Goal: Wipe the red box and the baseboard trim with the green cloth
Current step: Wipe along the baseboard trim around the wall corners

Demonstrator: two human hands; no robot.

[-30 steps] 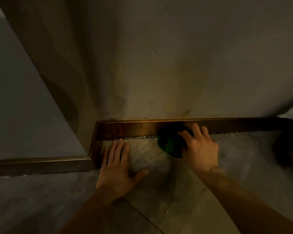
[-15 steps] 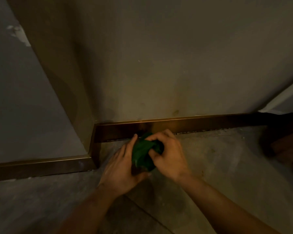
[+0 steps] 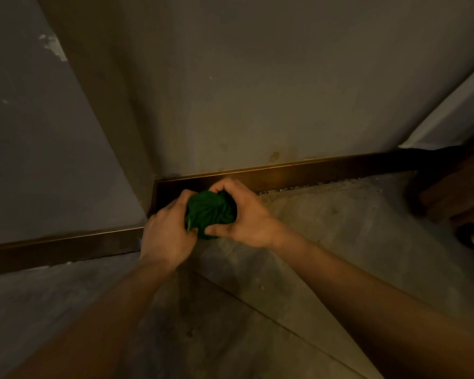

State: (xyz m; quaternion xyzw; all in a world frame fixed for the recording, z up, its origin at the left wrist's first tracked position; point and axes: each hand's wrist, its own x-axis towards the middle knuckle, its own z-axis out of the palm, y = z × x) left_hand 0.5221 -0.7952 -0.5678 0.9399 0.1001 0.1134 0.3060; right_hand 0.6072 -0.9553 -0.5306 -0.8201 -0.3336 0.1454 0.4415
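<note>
Green cloth is gripped, bunched, by the fingers of both the left hand and right hand just before the baseboard trim, so wiping seems unfinished, with no red box clearly seen.

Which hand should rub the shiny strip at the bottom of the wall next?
Probably the right hand. It wraps the bunched green cloth from above and sits nearest the long baseboard trim stretching to the right. The left hand only pinches the cloth's near side, by the corner.

Floor right of corner free; baseboard trim blocks behind.
</note>
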